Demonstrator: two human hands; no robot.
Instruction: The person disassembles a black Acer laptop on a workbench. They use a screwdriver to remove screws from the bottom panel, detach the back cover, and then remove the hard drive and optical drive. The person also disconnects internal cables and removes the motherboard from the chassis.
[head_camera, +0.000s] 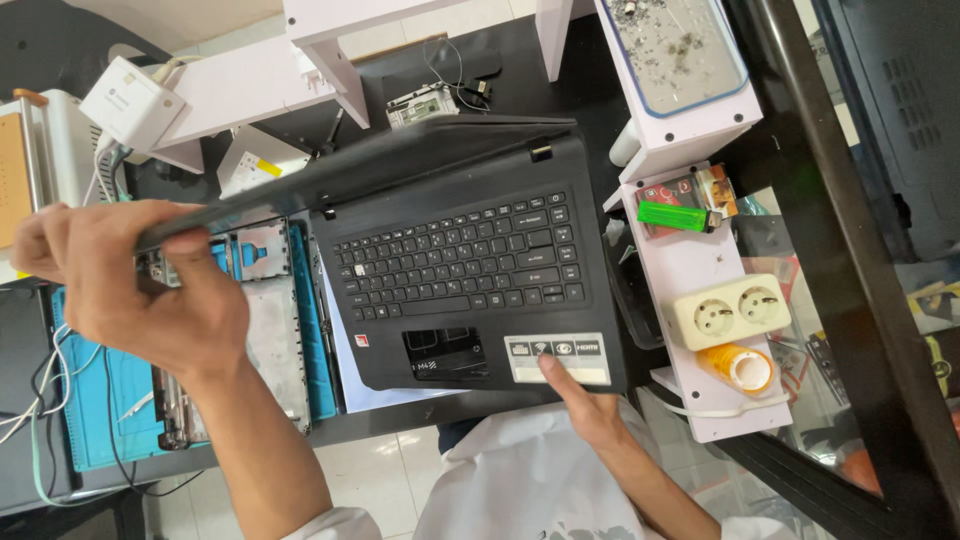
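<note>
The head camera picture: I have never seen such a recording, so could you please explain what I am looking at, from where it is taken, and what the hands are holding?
There is no machine here: a person works with bare hands, and a camera worn on the head looks down at them. The left hand grips the edge of the lid of a black laptop, which is tilted partly open. The right hand presses a finger on the palm rest beside the touchpad. The laptop lies on a dark desk. Under the left hand lies a blue mat bearing an opened metal device. On a white shelf to the right lie a green lighter, a double socket and an orange roll.
</note>
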